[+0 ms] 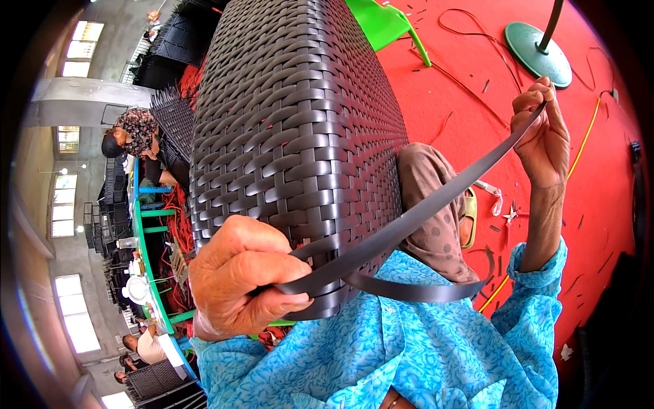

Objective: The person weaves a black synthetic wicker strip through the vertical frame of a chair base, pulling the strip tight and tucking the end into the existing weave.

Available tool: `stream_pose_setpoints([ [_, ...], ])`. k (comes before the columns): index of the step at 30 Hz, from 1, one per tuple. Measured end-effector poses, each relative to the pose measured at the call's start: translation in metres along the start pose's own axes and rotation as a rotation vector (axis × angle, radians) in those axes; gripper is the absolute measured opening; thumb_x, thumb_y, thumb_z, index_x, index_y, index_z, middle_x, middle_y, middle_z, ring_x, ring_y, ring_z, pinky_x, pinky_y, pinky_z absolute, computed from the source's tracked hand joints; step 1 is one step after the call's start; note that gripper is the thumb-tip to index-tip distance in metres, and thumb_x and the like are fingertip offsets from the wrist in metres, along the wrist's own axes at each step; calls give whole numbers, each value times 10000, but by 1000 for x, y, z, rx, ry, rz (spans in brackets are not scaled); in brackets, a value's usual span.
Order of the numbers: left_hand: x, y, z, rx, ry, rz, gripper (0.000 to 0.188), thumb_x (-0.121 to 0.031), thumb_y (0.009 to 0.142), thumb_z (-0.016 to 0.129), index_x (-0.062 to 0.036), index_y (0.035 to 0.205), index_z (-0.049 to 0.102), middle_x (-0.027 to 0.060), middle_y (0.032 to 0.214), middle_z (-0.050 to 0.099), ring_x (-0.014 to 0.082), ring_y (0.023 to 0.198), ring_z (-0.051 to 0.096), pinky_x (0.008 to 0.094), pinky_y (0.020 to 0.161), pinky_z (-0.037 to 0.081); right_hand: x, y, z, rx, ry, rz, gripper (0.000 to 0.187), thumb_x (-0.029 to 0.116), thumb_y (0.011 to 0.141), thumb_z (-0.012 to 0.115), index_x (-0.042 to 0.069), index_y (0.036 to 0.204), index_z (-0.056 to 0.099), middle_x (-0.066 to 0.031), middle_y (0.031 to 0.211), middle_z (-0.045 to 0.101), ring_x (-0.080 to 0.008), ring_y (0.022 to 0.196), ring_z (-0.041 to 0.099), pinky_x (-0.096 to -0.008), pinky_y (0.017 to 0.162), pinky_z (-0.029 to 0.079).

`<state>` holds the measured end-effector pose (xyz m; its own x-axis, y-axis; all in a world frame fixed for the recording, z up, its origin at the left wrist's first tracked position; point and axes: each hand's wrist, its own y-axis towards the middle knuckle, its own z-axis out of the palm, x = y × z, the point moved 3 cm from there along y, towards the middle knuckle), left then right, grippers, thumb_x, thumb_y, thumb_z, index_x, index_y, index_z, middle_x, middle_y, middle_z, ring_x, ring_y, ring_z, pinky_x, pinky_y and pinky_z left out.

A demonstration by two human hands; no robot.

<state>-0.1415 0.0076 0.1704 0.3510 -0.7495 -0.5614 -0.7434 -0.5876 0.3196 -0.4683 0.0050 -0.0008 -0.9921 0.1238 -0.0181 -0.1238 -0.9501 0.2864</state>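
Head view: most of the weave is showing closed, one long strip is hanging free

A large dark woven piece [272, 129] is standing in front of the person, its two visible faces meeting at a rounded edge and its lower end reaching down towards the blue shirt [436, 341]. Across both faces, flat bands are crossing over and under in tight rows, so the greater part of what is showing appears finished.

What seems to be remaining is at the near, lower end. There the weave is looking more open just beside the left hand [242, 276], though that hand is covering part of the area and the exact extent cannot be told. A dark strip [422, 215] is running loose between the two hands, not yet worked in along this length. The left hand is curling closed, pinching it between thumb and forefinger close to the woven piece. The right hand [543, 129] is also closed, gripping it between thumb and fingertips, raised well apart over the red floor [490, 146]. Between them the strip is spanning nearly straight.

Below it, a curved length [422, 293] of similar band is looping in front of the shirt; whether it is belonging to the same strip is not clear. The far sides of the piece are staying out of sight, so their progress cannot be judged.
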Motion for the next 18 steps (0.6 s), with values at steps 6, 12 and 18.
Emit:
stream_pose_setpoints([
  [6,-2,-6,9,-299,-295,-230,311,-280,677,790,-27,799,658,84,770,587,175,632,554,251,539,444,17,-4,-4,-38,177,24,204,120,954,443,-4,1092,528,-75,964,565,-195,930,540,-317,785,518],
  [12,0,-9,0,-79,-3,10,390,-349,636,794,-25,813,670,86,791,594,189,669,580,263,572,463,61,-11,-16,39,68,-204,220,43,936,444,-99,1078,532,-222,1099,565,-307,1094,511,-380,960,475],
  [18,2,-9,-1,25,35,111,434,-360,656,765,-25,919,686,83,810,599,191,693,585,265,585,462,104,-40,-9,9,-62,-25,240,95,943,456,-68,1101,536,-168,1125,553,-251,1049,509,-302,739,425],
])
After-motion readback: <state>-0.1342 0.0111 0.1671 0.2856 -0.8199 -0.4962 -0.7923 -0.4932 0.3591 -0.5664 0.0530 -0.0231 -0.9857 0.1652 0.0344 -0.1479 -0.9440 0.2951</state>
